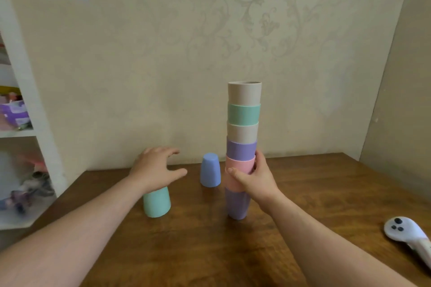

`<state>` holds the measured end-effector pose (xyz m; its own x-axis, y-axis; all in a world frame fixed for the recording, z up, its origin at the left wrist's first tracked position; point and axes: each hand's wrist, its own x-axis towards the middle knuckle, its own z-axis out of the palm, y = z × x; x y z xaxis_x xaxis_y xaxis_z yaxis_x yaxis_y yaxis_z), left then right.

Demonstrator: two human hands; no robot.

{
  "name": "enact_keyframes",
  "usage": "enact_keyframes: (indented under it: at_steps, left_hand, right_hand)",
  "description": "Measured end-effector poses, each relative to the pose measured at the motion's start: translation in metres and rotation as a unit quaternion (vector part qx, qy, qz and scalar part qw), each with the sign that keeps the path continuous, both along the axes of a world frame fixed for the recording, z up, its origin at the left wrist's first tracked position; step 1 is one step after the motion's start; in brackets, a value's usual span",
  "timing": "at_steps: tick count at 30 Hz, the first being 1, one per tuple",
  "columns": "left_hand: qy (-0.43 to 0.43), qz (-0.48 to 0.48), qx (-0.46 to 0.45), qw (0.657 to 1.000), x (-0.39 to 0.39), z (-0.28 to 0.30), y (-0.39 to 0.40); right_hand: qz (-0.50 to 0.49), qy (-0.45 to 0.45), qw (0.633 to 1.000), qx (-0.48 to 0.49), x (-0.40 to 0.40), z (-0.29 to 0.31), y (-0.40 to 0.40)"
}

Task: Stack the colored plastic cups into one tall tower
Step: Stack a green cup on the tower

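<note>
The tower stands on the wooden bench, right of centre and near the back wall, and is made of nested cups with mouths up: purple at the base, then pink, purple, beige, green and beige at the top. It reads close to upright, with a slight lean that cannot be judged firmly from this view. The right hand is wrapped around the pink cup low in the tower, thumb across the front and fingers curled around the far side, so it is closed on the tower as a brace. The left hand hovers spread wide and holds nothing; it sits just above and behind the green cup, which stands mouth down on the bench. A blue cup, also mouth down, stands between that hand and the tower, apart from both. A white controller lies at the right edge, well clear. Assessment: two loose cups remain, and the step in hand appears to be taking one with the free hand. To do it well, grip the cup by its sides, turn it mouth up, and lower it straight into the top beige cup while the bracing hand keeps a steady hold. The main risk is a sideways push at the top tipping the tall tower.
</note>
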<state>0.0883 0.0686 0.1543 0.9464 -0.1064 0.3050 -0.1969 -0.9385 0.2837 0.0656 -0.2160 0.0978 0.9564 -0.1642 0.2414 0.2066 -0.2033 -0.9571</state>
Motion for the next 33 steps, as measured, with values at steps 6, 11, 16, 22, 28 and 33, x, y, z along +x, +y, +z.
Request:
enact_keyframes:
  at_steps: [6, 11, 16, 22, 28, 33]
  left_hand:
    - [0.213, 0.037, -0.008, 0.976, 0.000, -0.051, 0.043]
    - [0.137, 0.042, -0.052, 0.988, 0.003, -0.064, 0.036]
    - [0.090, 0.074, -0.188, 0.975, 0.003, -0.065, 0.019]
    - [0.116, 0.032, -0.132, 0.984, -0.005, -0.077, 0.018]
    - [0.223, 0.018, 0.051, 0.973, -0.010, -0.062, 0.016]
    - [0.232, 0.032, 0.034, 0.971, -0.013, -0.046, 0.011]
  right_hand:
    - [-0.005, -0.001, 1.000, 0.008, -0.004, -0.001, 0.005]
    - [-0.004, -0.002, 1.000, 0.011, -0.007, 0.001, 0.007]
    - [0.008, -0.004, 1.000, 0.021, -0.010, 0.003, 0.008]
    - [0.013, 0.005, 1.000, 0.023, -0.007, 0.000, 0.007]
    - [0.017, 0.004, 1.000, 0.017, -0.005, -0.002, 0.003]
    - [0.029, 0.006, 0.999, 0.013, -0.004, -0.004, 0.002]
